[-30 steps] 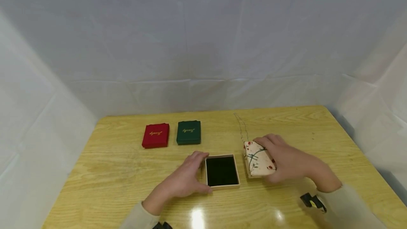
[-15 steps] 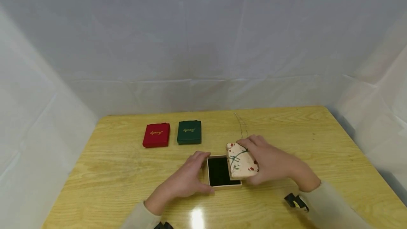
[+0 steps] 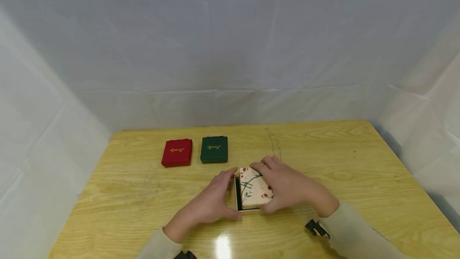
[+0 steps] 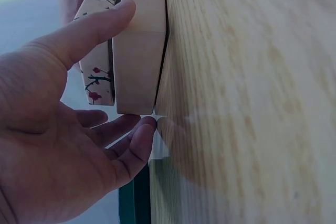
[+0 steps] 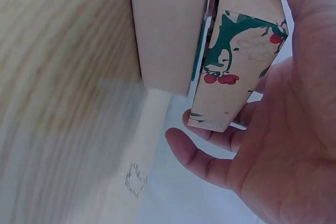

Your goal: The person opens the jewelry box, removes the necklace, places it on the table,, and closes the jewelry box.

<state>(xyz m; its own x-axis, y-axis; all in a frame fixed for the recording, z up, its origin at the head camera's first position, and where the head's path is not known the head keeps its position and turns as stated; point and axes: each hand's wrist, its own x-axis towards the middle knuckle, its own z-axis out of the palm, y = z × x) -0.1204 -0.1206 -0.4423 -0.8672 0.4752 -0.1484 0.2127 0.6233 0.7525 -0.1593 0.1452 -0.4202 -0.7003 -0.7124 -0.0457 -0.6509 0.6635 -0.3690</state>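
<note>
In the head view my right hand [image 3: 287, 187] grips a cream box lid [image 3: 256, 191] printed with red flowers and green branches. The lid is over the box base [image 3: 248, 212], leaving a strip of dark lining bare on the left. My left hand [image 3: 212, 201] holds the base at its left side, thumb at the near edge and fingers at the far one. The left wrist view shows the plain pink side of the base [image 4: 139, 56] on the table, with the lid [image 4: 97, 85] just above. A narrow gap separates lid [image 5: 236, 66] and base [image 5: 170, 30] in the right wrist view.
A red box [image 3: 177, 153] and a green box [image 3: 214, 150], both with gold lettering, stand farther back on the wooden table [image 3: 136, 195]. Behind my right hand lies a thin silvery chain [image 3: 272, 143]. White sheeting [image 3: 230, 107] encloses the back and sides.
My right hand has carried the floral lid leftward from beside the base to over it, covering most of the dark lining. The left hand stays at the base.
</note>
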